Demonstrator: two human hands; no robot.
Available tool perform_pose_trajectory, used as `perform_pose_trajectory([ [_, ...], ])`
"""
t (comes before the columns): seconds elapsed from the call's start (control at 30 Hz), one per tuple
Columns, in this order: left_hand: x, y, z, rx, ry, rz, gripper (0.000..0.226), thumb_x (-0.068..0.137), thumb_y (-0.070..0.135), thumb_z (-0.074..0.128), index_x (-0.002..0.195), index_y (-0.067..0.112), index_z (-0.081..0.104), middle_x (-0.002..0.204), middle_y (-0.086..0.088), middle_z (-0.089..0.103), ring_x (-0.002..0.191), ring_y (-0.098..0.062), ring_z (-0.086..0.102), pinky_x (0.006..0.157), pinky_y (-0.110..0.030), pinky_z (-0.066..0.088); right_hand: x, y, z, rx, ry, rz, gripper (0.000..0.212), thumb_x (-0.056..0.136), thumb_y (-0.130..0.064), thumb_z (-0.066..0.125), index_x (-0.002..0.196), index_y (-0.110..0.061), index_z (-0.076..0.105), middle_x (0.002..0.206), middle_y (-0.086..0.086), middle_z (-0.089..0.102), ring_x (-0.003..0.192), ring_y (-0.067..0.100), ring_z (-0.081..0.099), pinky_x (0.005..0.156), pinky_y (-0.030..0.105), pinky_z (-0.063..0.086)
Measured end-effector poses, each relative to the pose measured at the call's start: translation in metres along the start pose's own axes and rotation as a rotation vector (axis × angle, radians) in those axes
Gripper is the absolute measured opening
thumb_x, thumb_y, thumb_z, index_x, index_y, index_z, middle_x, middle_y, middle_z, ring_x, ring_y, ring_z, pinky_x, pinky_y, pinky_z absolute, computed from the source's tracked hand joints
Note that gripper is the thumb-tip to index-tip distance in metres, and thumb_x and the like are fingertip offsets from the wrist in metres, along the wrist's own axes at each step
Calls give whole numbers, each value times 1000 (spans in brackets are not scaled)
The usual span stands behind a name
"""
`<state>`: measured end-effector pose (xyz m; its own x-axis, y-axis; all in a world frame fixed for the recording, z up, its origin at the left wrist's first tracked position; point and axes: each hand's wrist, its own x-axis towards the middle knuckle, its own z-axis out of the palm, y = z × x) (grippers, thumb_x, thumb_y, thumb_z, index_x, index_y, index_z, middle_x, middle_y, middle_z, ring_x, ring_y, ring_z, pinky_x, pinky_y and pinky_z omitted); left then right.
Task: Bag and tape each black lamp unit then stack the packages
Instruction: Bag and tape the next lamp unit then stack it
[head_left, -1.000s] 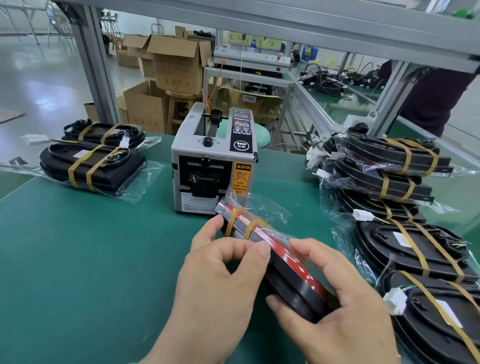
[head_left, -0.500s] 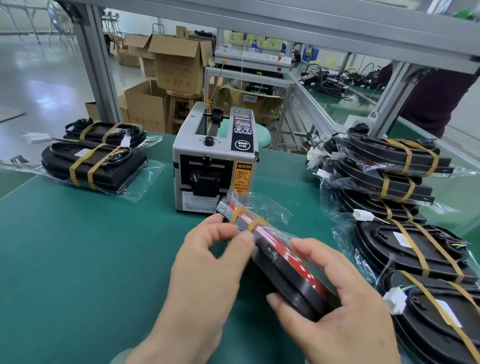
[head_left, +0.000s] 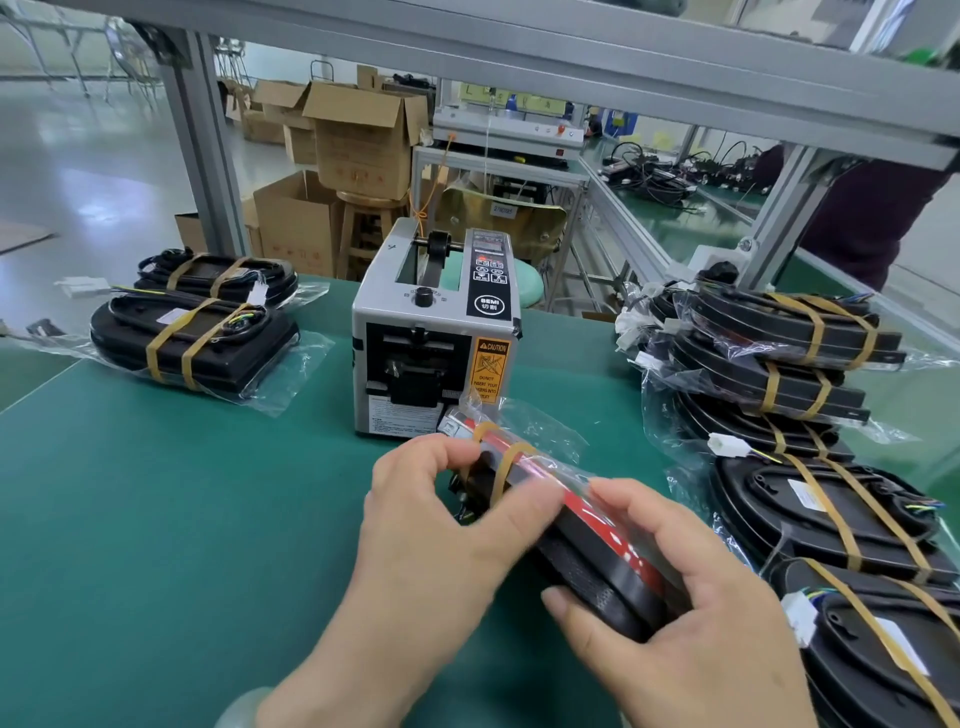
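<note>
Left hand (head_left: 441, 535) has crept up the lamp unit (head_left: 602, 566), pinching it; right hand (head_left: 691, 618) grips its near edge.

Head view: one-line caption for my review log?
Left hand and right hand grip a clear-bagged black lamp unit, tan-taped, before a grey tape dispenser on a green bench.

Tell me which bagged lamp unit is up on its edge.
The lamp unit held between left hand and right hand; the stacked packages lie flat.
</note>
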<state>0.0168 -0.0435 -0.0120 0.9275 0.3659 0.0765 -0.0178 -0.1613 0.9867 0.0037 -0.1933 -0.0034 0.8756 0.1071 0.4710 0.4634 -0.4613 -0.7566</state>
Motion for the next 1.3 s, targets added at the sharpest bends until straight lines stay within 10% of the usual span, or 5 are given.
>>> perform_pose_trajectory([
  [0.23,-5,28,-12,305,-424,210,101,41,74,64,126,70,11,144,40,5,134,16,10,99,-3,24,27,-23,-25,-258,-188,-3,57,45,-55,58,98,-72,47,102,-39,57,89,-10,60,75,5,46],
  [0.33,4,43,-15,403,-570,288,64,78,53,65,130,57,28,140,21,39,136,-2,32,92,1,28,44,-30,-38,-360,-294,-13,64,45,-67,57,107,-50,51,89,-25,66,77,-1,64,72,28,55],
  [0.77,50,-7,-23,234,-458,370,51,75,28,74,119,44,54,115,17,63,112,-5,59,81,-41,57,67,-16,-52,-103,-224,-252,22,91,-19,62,75,-30,73,87,-15,72,89,0,66,85,15,48],
  [0.9,54,-8,-22,209,-469,392,52,68,47,68,117,53,52,116,21,61,110,-4,60,81,-38,58,50,0,-39,-230,-221,-559,35,98,-31,42,124,-16,58,132,-5,57,130,13,45,109,32,36],
  [1.3,57,-19,-26,133,-544,411,58,80,9,70,125,41,52,118,9,65,112,-11,61,85,-17,50,51,20,-18,200,-234,-131,62,57,-62,77,113,-39,61,114,-14,62,107,7,59,88,9,40],
])
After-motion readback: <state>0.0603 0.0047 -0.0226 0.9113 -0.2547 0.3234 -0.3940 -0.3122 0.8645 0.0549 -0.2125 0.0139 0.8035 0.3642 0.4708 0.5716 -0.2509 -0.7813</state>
